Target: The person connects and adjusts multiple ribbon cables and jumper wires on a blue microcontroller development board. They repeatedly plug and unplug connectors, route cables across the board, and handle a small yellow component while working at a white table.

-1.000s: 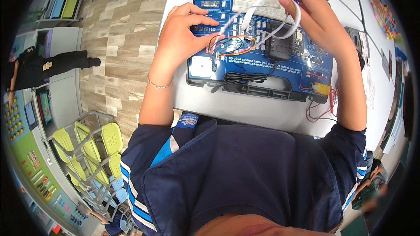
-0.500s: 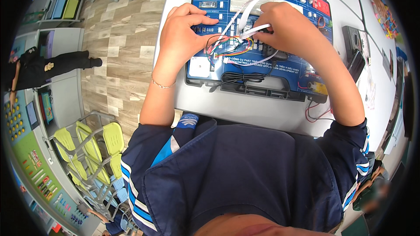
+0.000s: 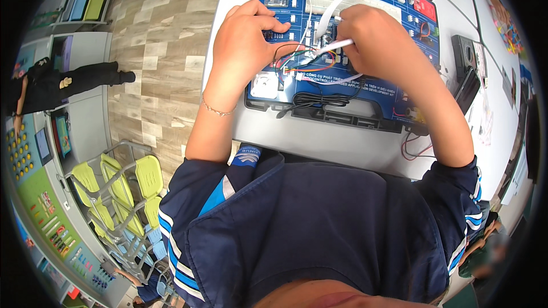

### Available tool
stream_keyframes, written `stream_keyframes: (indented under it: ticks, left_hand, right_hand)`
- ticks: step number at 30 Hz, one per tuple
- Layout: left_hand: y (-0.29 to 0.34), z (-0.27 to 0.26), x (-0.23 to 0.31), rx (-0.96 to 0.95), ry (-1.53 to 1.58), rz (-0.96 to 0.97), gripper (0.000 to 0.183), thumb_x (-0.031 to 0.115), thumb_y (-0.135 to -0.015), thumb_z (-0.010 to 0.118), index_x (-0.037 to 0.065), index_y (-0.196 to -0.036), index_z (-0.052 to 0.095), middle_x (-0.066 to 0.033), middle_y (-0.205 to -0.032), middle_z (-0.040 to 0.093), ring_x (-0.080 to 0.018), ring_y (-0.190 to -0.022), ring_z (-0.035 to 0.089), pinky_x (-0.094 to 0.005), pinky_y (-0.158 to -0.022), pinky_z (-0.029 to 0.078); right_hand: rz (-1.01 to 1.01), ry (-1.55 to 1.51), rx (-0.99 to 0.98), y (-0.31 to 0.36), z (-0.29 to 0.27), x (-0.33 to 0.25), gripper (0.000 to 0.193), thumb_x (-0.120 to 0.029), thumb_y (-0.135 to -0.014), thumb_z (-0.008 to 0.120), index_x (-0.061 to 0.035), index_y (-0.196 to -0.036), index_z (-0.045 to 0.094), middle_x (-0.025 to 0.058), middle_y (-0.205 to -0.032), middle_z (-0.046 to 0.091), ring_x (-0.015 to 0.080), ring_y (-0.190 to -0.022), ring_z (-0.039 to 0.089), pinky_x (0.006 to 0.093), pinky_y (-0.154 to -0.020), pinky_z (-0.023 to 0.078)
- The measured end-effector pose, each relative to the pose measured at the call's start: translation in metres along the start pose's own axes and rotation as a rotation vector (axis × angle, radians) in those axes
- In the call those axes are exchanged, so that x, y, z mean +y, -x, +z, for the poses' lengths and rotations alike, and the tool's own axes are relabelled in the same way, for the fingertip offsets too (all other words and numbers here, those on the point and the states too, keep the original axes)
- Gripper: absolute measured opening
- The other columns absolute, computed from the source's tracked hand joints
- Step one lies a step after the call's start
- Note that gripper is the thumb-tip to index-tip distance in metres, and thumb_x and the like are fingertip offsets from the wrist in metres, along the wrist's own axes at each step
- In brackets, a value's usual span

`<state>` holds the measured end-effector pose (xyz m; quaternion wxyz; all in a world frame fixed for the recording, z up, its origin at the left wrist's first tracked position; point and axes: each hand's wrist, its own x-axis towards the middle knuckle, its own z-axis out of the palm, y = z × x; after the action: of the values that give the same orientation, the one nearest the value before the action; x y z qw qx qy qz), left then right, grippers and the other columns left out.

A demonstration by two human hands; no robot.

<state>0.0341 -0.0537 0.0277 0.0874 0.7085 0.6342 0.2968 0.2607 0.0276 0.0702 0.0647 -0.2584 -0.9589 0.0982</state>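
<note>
A blue electronics training board (image 3: 274, 88) in a black case lies in front of me, crowded with small modules and sockets. My left hand (image 3: 245, 40) rests on its left part, thumb and forefinger apart, the thumb reaching the bundle of thin coloured wires (image 3: 328, 67). Over the middle of the board my right hand (image 3: 371, 40) has its fingers closed on a white cable (image 3: 337, 45), their tips partly hidden. A flat white ribbon cable (image 3: 342, 1) arches above the white breadboard (image 3: 317, 3). Another thin white lead (image 3: 309, 8) runs down near my left thumb.
A coiled black cable (image 3: 319, 101) lies at the board's near edge, beside the case handle (image 3: 342, 118). On the white table (image 3: 308, 140), a black multimeter (image 3: 465, 51) stands to the right. Green chairs (image 3: 117, 185) and a standing person (image 3: 68, 82) are at left.
The board has shifted slightly right and down in view. The thin white lead now runs to a socket at the upper left of the board. My right hand has moved slightly.
</note>
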Motion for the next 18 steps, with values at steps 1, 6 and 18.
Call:
stream_keyframes:
  ticks: [1, 6, 18]
  left_hand:
    - [0.001, 0.0, -0.001, 0.0, 0.001, -0.006, 0.038, 0.025, -0.057, 0.094, 0.011, -0.089, 0.08, -0.0054, -0.093, 0.068, -0.025, -0.094, 0.067, -0.0355, -0.078, 0.054]
    - [0.0, -0.001, -0.001, -0.004, -0.006, -0.007, 0.039, 0.025, -0.056, 0.094, 0.012, -0.09, 0.08, -0.0049, -0.093, 0.068, -0.0252, -0.093, 0.066, -0.0353, -0.078, 0.054]
    - [0.002, -0.004, -0.009, 0.013, 0.053, 0.01, 0.029, 0.028, -0.067, 0.09, 0.012, -0.09, 0.081, -0.0035, -0.097, 0.069, -0.0244, -0.097, 0.063, -0.0358, -0.085, 0.051]
  right_hand:
    - [-0.005, -0.014, 0.022, 0.0, -0.001, 0.001, 0.009, -0.007, -0.077, 0.072, 0.0016, -0.078, 0.071, 0.0169, -0.087, 0.067, 0.0363, -0.086, 0.067, 0.0443, -0.078, 0.056]
    - [0.01, 0.034, -0.009, 0.0, 0.001, -0.003, 0.009, -0.006, -0.075, 0.072, 0.0014, -0.08, 0.071, 0.0177, -0.085, 0.067, 0.0367, -0.086, 0.068, 0.0436, -0.077, 0.056]
    - [0.113, -0.334, 0.014, 0.015, -0.042, -0.007, 0.014, -0.013, -0.081, 0.078, -0.0002, -0.086, 0.073, 0.0112, -0.075, 0.065, 0.023, -0.071, 0.066, 0.033, -0.064, 0.051]
